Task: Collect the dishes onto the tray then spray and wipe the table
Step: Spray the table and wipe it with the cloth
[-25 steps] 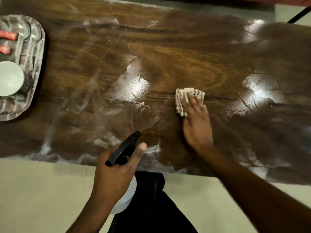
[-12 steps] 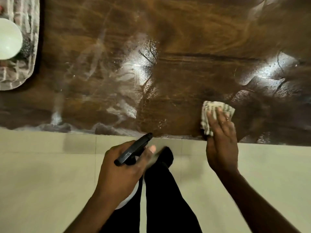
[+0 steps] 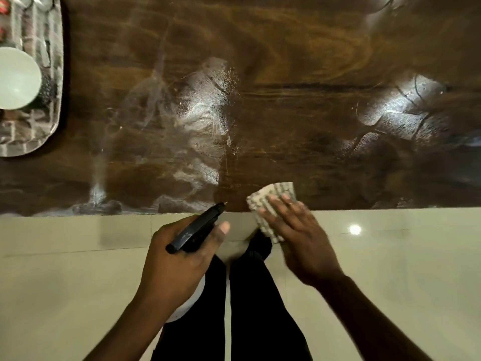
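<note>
The dark wooden table [image 3: 286, 74] shows wet streaks and smears across its top. My right hand [image 3: 299, 235] presses a striped cloth [image 3: 270, 201] at the table's near edge, and part of the cloth hangs over that edge. My left hand [image 3: 179, 259] grips a spray bottle [image 3: 195, 230] by its black head, held below the table's edge with the nozzle pointing up and right towards the table. The bottle's white body is mostly hidden under my hand. At the far left sits a patterned tray [image 3: 49, 113] holding a white bowl [image 3: 15, 79].
Pale tiled floor [image 3: 403, 269] fills the lower half of the view. My dark trouser legs [image 3: 234, 308] stand between my arms, close to the table's near edge. Small red items [image 3: 3, 10] lie at the tray's top left corner.
My right hand dragged the cloth from the table's middle to its near edge, then leftwards towards the spray bottle. The view shifted down, showing more floor. My left hand keeps its grip on the bottle.
</note>
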A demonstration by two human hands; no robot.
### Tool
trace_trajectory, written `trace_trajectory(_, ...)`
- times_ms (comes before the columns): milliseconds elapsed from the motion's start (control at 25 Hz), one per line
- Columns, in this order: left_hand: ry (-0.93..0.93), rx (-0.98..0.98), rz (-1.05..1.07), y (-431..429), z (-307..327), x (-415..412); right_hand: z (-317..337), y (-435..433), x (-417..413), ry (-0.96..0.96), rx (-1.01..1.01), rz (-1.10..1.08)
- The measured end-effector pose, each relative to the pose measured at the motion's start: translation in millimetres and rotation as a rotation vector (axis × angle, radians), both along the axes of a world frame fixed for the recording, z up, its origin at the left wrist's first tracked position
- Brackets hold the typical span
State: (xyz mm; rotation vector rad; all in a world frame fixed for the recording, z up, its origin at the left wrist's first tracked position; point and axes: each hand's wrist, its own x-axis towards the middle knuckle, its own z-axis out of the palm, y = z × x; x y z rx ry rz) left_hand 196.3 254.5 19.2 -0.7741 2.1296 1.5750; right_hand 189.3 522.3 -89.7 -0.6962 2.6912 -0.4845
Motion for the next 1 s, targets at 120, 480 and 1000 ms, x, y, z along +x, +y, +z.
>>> trace_trajectory(120,0.001,-0.020,0.008,-14.7,-4.6,-0.7,6.4,71.6,-2.3,0.015,0.017,-0.572)
trace_trajectory(480,-0.005,0.022,0.109,-38.0,-1.2,-9.1,0.5,-159.0,-5.4,-0.075,-0.136,-0.208)
trace_trajectory(1000,0.052,0.031,0.197,-73.9,3.8,-15.4,-8.4,-196.6,-52.9,-0.005,-0.116,-0.726)
